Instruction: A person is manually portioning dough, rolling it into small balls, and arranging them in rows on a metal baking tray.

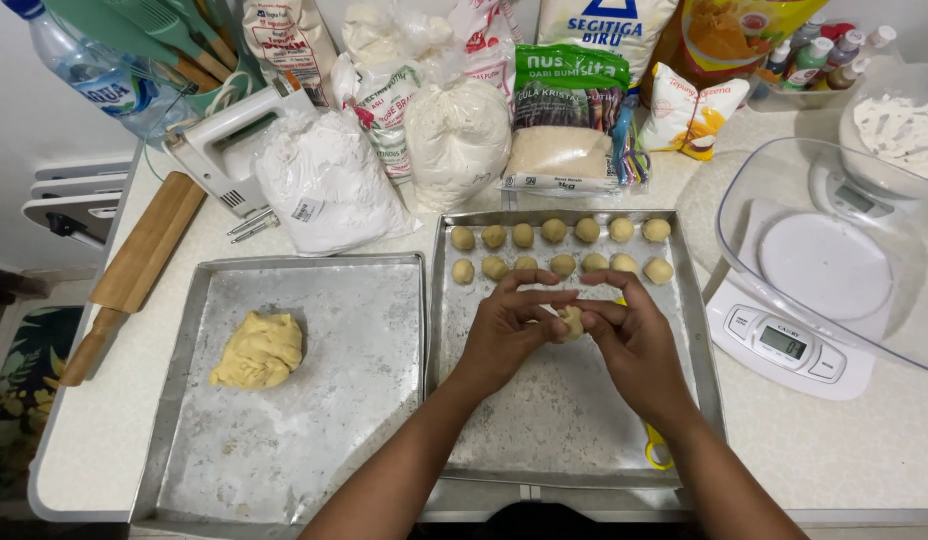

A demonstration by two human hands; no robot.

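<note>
We see both hands meeting over the right baking tray [684, 300]. Our left hand [509, 330] and right hand [634, 340] are closed together around a small dough ball [572, 322], fingertips of each pressing on it from its own side, so the ball sits pinched between them just above the tray's floured bottom.

Beyond the hands, at the far end of the same tray, we count two rows of finished dough balls [554, 232], set close but mostly apart from one another. A yellow tool [656, 455] peeks out from under our right forearm near the tray's near edge; we cannot tell what it is.

The left baking tray [384, 400] lies touching the right one, dusted with flour, and holds a lump of yellow dough [258, 350] towards its left side.

On the pale surface [864, 450] to the right stands a white kitchen scale [784, 345] with a clear plastic bowl [834, 250] on it. To the left lie a wooden rolling pin [134, 270] and a white hand mixer [229, 145]. Along the back, bags of flour and sugar [454, 140] stand crowded together.
</note>
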